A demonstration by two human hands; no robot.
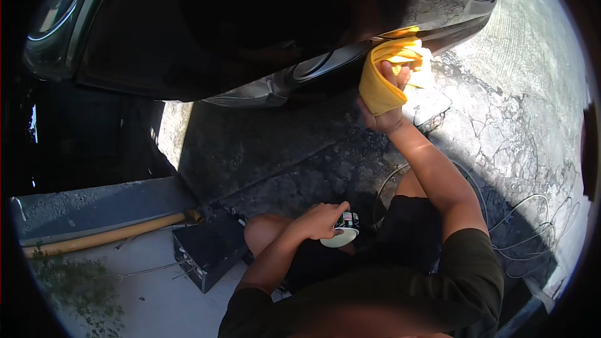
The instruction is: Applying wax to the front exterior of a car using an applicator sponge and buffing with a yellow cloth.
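Note:
My right hand (386, 119) grips a folded yellow cloth (381, 91), which wraps around the fingers. The cloth's far end touches the lower edge of a dark, glossy car body panel (263, 23). Low over my lap, my left hand (321, 221) holds a small round tin (348, 220) by its side. A pale round face of the tin is turned toward me, and its dark side bears printing. Beside the cloth, a clear lamp (328, 63) is set along the car's edge.
Cracked concrete (488, 131) lies under the car, part sunlit. A thin cable or hose (521, 258) lies coiled at right. To the left are a black box (206, 249), a yellowish pipe (108, 234), a low concrete ledge (98, 206) and a leafy plant (75, 277).

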